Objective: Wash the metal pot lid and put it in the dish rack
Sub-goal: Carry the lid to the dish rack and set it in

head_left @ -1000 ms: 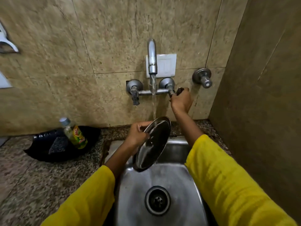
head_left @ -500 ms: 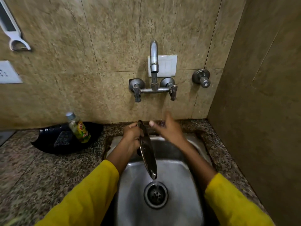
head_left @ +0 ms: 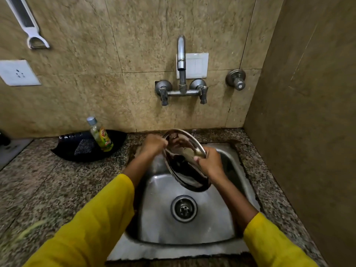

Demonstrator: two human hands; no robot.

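Observation:
The round metal pot lid [head_left: 184, 170] is tilted over the back of the steel sink [head_left: 192, 234], its shiny inner face turned toward me. My left hand [head_left: 153, 144] grips the lid's upper left rim. My right hand [head_left: 211, 162] holds its right rim, thumb on the inner face. No water runs from the wall tap [head_left: 181, 60]. No dish rack is in view.
A dish soap bottle [head_left: 100, 134] leans in a black tray [head_left: 86, 146] with a scrub pad on the granite counter, left of the sink. A wall stands close on the right. A socket [head_left: 18, 73] and a hanging white utensil [head_left: 30, 26] are on the left wall.
My right hand left the tap handle, the water stopped, and that hand came down onto the lid's right rim. The lid turned from edge-on to face me.

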